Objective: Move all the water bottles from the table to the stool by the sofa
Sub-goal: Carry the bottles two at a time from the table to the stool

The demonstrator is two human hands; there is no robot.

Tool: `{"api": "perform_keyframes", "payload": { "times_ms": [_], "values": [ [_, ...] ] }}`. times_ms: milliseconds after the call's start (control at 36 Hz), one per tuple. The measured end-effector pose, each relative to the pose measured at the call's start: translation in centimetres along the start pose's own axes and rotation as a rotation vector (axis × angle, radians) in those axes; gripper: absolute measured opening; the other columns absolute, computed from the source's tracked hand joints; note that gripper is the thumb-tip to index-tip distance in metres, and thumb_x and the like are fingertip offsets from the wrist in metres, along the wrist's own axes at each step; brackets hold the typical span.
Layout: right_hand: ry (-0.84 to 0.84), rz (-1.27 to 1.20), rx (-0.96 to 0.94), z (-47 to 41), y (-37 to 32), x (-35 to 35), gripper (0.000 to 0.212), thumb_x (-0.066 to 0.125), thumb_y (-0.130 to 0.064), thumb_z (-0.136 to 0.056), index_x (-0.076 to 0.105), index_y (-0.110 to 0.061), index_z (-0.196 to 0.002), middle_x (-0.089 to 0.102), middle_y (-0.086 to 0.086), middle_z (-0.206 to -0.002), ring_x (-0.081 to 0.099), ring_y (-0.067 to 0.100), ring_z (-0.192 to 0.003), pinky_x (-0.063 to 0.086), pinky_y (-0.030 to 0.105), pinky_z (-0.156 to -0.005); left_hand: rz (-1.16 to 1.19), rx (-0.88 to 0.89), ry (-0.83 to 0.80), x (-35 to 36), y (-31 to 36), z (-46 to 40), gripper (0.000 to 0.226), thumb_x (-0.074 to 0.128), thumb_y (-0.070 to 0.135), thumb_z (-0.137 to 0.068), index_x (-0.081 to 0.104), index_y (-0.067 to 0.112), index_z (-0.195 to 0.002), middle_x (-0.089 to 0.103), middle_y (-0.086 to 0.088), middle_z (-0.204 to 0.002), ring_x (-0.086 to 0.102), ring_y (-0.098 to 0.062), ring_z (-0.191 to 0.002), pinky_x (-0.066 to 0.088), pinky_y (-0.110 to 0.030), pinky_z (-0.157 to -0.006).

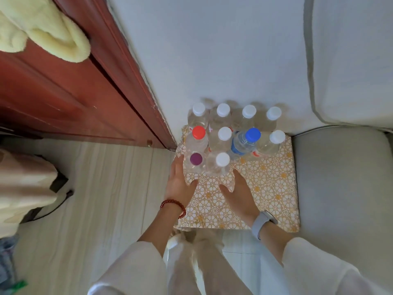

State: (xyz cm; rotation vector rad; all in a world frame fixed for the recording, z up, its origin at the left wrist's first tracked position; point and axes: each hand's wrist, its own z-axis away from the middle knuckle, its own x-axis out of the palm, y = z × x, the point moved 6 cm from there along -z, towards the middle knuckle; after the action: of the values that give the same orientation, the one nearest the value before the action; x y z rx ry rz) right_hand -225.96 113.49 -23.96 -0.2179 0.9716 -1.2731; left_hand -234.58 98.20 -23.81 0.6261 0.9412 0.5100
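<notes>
Several clear water bottles stand upright in rows at the far part of the stool (265,188), which has a yellow-and-white flower-patterned top. Most have white caps; one has a red cap (198,132), one a blue cap (252,134) and one a purple cap (196,159). My left hand (179,184) lies with straight fingers along the left side of the purple-capped bottle. My right hand (238,190) sits just right of the front white-capped bottle (222,159), fingers relaxed. Neither hand wraps a bottle.
A grey sofa (340,177) borders the stool on the right, and the white wall (212,60) is behind it. A red-brown wooden door (63,92) with a pale green towel (42,28) hanging on it stands to the left. Light wood floor (106,199) lies to the left.
</notes>
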Motion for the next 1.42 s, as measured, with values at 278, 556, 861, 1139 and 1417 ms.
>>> {"api": "perform_keyframes", "payload": {
  "times_ms": [278,556,861,1139,1417],
  "values": [
    [-0.313,0.321,-0.271,8.6,-7.8,8.5,0.031,0.04,-0.017,-0.095,0.052,-0.005,-0.121,0.057,0.008,-0.125,0.055,0.017,-0.112,0.039,0.016,-0.086,0.076,-0.261,0.24,-7.4,-7.6,12.5,0.039,0.052,0.022,-0.09,0.047,0.012,-0.128,0.046,-0.005,-0.134,0.045,-0.024,-0.123,0.038,-0.03,-0.099],
    [-0.622,0.54,-0.607,28.8,-12.9,27.4,0.025,0.047,-0.02,-0.092,0.059,-0.006,-0.109,0.067,0.013,-0.111,0.059,0.028,-0.107,0.043,0.031,-0.089,0.225,-0.554,0.764,-17.0,-21.5,40.3,0.031,0.052,0.023,-0.09,0.057,0.009,-0.118,0.059,-0.009,-0.119,0.055,-0.024,-0.111,0.038,-0.023,-0.087],
    [-1.2,0.869,-0.959,67.5,-1.4,49.5,0.027,0.046,-0.022,-0.093,0.058,-0.01,-0.115,0.064,0.01,-0.116,0.057,0.026,-0.11,0.042,0.03,-0.093,0.407,-0.993,1.322,-12.7,-36.1,84.4,0.03,0.057,0.023,-0.088,0.058,0.009,-0.115,0.06,-0.009,-0.116,0.056,-0.023,-0.11,0.039,-0.027,-0.093],
    [-1.668,1.173,-1.373,96.2,13.2,58.9,0.025,0.048,-0.014,-0.092,0.059,-0.002,-0.11,0.065,0.014,-0.108,0.06,0.025,-0.099,0.043,0.031,-0.089,0.598,-1.428,1.688,0.0,-40.5,111.8,0.034,0.052,0.025,-0.09,0.054,0.009,-0.12,0.055,-0.01,-0.122,0.051,-0.025,-0.115,0.04,-0.035,-0.1],
    [-2.001,1.346,-1.684,123.2,29.0,68.1,0.031,0.042,-0.023,-0.095,0.055,-0.01,-0.119,0.062,0.008,-0.118,0.058,0.022,-0.106,0.036,0.02,-0.078,0.71,-1.743,1.917,8.2,-48.8,138.0,0.037,0.048,0.029,-0.091,0.049,0.014,-0.125,0.049,-0.008,-0.13,0.047,-0.024,-0.119,0.037,-0.031,-0.098]
  ]
}}
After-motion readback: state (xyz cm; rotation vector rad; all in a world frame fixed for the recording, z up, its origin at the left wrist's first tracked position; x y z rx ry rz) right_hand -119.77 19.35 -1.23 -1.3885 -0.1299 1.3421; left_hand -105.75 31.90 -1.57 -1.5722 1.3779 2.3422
